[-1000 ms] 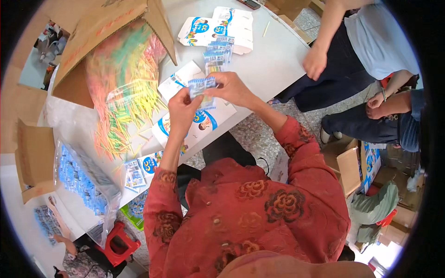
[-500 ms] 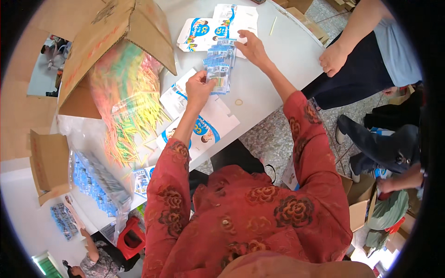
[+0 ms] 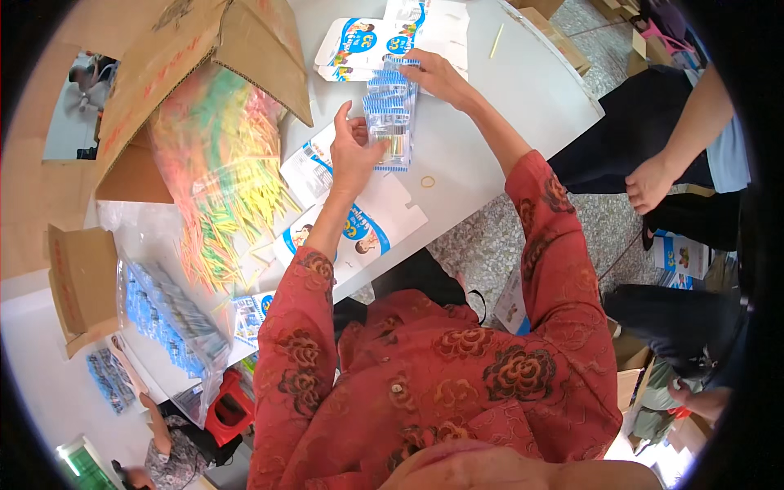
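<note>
A staggered row of small clear-and-blue plastic packets [image 3: 389, 114] lies on the white table between my hands, each packet overlapping another. My left hand [image 3: 353, 155] is at its near end. Its thumb touches the edge of the nearest packet while the fingers are apart, the index finger pointing up. At the far end, my right hand [image 3: 441, 80] has its fingertips closed on the topmost packets. Yellowish strips show through the nearest packet. Flattened white-and-blue cartons [image 3: 347, 49] lie beyond the row, and another printed carton [image 3: 371, 220] is under my left wrist.
To the left, an open cardboard box [image 3: 163, 98] holds a bag of coloured sticks [image 3: 237, 180]. A bag of blue packets [image 3: 167, 318] is nearer. A rubber band [image 3: 427, 181] and a thin stick [image 3: 496, 41] lie on the table [image 3: 523, 98]. Another person's hand [image 3: 651, 186] is at right.
My left hand has loosened from the near packets, its fingers spreading. My right hand has come in onto the far end of the row. The other person's hand has shifted right.
</note>
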Demonstrator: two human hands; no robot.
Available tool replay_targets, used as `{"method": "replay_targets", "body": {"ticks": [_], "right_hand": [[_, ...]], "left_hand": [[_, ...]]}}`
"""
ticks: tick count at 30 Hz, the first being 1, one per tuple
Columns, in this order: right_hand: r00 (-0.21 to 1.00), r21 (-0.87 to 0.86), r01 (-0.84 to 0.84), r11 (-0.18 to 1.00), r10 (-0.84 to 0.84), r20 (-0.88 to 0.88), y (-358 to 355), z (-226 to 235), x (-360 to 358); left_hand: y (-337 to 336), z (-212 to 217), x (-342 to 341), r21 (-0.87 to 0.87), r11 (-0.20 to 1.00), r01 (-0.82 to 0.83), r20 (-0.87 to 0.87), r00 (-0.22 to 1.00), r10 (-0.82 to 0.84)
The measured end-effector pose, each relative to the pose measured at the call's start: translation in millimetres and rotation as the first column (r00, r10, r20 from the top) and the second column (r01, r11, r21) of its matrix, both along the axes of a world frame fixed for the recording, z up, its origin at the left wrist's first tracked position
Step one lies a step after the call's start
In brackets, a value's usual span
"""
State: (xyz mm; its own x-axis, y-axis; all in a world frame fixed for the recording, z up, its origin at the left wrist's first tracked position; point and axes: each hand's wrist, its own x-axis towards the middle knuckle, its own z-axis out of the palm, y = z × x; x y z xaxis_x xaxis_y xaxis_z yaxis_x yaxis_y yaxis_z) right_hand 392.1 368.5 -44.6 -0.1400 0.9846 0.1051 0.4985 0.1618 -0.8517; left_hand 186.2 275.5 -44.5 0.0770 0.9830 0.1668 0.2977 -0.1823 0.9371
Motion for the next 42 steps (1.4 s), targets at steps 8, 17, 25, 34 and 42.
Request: {"method": "replay_targets", "body": {"ticks": [8,17,25,34,42], "right_hand": [[0.917,-0.089,-0.276,0.957,0.234,-0.324,-57,29,-18],[0.795,0.0,-0.415,0.91,0.363,-0.486,-102,33,-9],[0.892,0.011,-0.346,0.938,0.333,-0.306,-118,11,-20],[0.937,0.223,-0.336,0.915,0.348,-0.017,-122,42,-20],[0.944,0.107,-0.279,0.954,0.293,-0.154,-131,14,-39]], "left_hand": [[-8,-7,-15,-0.049,0.99,0.134,-0.065,0.988,-0.137],[-32,23,3,0.025,0.989,0.144,0.121,0.982,-0.146],[-21,-1,2,-0.076,0.973,0.219,0.051,0.975,-0.216],[-39,27,0,-0.072,0.975,0.209,-0.067,0.975,-0.214],[-41,-3,0,0.034,0.99,0.138,-0.24,0.963,-0.126]]}}
